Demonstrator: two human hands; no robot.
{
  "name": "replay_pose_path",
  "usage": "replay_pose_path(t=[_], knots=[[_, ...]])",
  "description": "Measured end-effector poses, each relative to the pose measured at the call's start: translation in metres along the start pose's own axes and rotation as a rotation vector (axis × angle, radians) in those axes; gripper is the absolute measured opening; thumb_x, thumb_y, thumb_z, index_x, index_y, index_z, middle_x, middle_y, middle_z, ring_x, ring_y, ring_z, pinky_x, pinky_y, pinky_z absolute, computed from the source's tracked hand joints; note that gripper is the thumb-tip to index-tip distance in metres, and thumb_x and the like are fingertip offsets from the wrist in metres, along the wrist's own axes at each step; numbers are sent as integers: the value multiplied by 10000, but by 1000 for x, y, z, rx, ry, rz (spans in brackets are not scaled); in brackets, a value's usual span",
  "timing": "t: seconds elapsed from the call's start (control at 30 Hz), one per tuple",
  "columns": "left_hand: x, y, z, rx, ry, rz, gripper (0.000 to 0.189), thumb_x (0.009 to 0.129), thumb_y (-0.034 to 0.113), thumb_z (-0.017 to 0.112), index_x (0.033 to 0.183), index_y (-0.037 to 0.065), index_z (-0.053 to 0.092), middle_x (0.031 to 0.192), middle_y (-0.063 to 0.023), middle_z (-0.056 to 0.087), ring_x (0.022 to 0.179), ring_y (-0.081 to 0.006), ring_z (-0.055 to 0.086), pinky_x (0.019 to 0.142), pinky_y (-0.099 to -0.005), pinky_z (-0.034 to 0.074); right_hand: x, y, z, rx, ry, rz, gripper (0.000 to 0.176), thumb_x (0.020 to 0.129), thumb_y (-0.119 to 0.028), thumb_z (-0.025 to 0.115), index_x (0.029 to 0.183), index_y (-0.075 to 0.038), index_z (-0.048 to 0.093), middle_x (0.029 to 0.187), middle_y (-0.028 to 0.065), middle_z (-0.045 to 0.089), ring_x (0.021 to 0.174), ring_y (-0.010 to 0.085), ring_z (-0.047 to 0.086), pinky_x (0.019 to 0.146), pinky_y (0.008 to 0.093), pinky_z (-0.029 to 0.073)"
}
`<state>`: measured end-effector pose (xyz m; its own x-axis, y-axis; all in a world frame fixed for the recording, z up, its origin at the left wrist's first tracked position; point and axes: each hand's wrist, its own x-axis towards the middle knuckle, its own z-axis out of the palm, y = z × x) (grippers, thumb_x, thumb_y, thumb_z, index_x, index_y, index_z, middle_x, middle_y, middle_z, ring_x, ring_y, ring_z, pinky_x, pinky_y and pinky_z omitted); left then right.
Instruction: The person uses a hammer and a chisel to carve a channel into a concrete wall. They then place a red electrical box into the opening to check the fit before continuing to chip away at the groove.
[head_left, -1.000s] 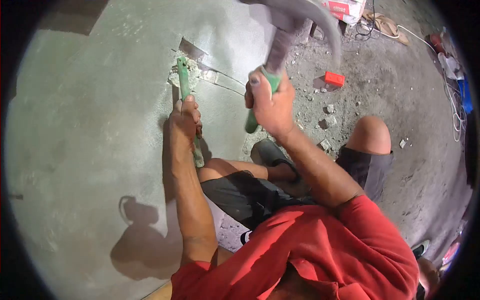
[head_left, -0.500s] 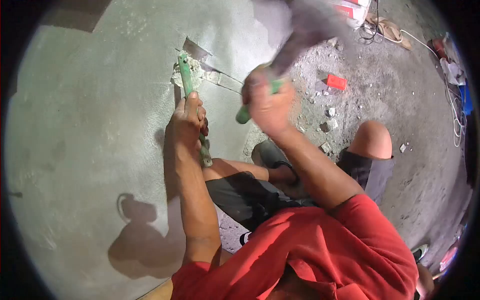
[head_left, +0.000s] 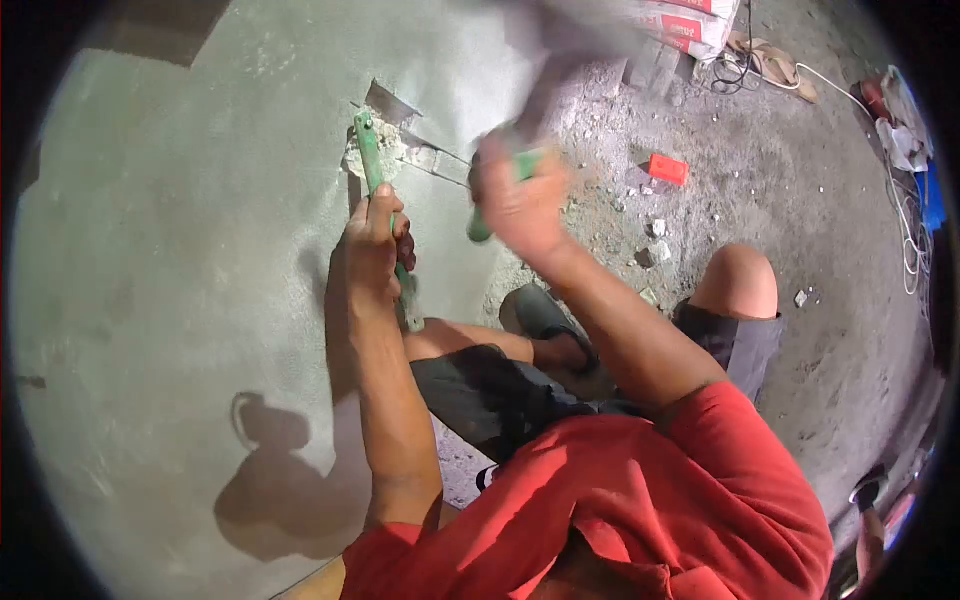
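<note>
Bar, long, narrow, green, apparently metal, slightly tilted in left hand, fingers wrapped about its middle. Upper end beyond that hand, over a pale, crumbled patch in the smooth grey surface; contact can't be told. Beside it, right hand, blurred, curls round the green handle of a dark-headed, hammer-like tool. Best judged: bar steady, left fingers clear of the tool's path, measured swings.

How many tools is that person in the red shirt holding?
2: a green bar in the left hand, by the chipped patch, and a green-handled tool, its head blurred, in the right hand.
</note>
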<state>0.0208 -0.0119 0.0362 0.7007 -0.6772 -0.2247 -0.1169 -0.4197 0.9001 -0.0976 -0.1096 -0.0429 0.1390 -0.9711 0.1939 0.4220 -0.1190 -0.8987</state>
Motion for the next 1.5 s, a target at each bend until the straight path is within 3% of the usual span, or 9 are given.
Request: replay_pose_path(t=[0.13,0.2,0.23,0.3,0.57,0.87,1.07,1.27,1.5], knots=[[34,-22,2,-166,-128,-28,353,1000,467,550,947,120,510,658,29,435,493,-83,393,453,-261,346,13,61,-18,-539,-318,101,461,929,-434,672,948,26,636,669,107,621,600,179,616,569,372,498],[33,-41,19,-452,-69,-26,383,1015,459,525,939,84,510,657,17,452,484,-86,419,424,-268,365,8,49,-41,-562,-271,213,472,923,-440,678,978,28,646,683,134,635,614,197,611,599,398,507],[31,-52,34,-463,-56,-23,383,1015,459,525,939,84,510,657,17,452,484,-86,419,424,-268,365,7,40,-49,-489,-267,272,531,921,-469,643,1046,47,634,822,271,682,804,425,690,740,456,533],[31,-63,68,-741,-89,-31,370,1013,446,533,971,80,509,659,20,452,482,-95,417,425,-276,368,13,24,-63,-455,-233,236,528,919,-469,649,1043,44,637,796,252,679,775,391,691,724,445,530],[9,-27,52,-289,-192,22,329,996,380,573,1018,58,506,657,6,458,481,-92,434,409,-268,359,31,-12,-115,-364,-167,288,416,956,-411,627,924,3,612,618,16,542,507,104,502,475,299,411],[0,-70,11,-38,-81,44,322,997,351,574,1013,30,543,679,-10,492,508,-95,463,417,-277,373,-33,23,-140,-639,-248,500,487,958,-468,629,867,9,589,610,36,547,519,133,533,502,344,448],[27,-69,-13,102,62,197,350,1000,403,553,1028,56,592,671,-3,487,530,-112,476,432,-295,383,-37,-26,-79,-613,-359,347,379,973,-392,605,915,-19,575,647,-11,512,539,83,486,494,292,411],[27,-83,6,-305,-226,-167,378,981,437,580,997,59,582,606,-1,461,445,-111,433,409,-300,360,-42,-61,-46,-594,-423,146,410,969,-431,622,902,-28,589,653,-31,504,563,64,458,503,273,390],[26,-65,-1,-135,-14,177,295,1027,347,538,1033,53,515,651,15,454,445,-72,404,398,-255,341,-46,-60,-68,-555,-380,222,429,968,-457,610,897,-35,573,653,-19,519,571,65,476,514,267,399]])
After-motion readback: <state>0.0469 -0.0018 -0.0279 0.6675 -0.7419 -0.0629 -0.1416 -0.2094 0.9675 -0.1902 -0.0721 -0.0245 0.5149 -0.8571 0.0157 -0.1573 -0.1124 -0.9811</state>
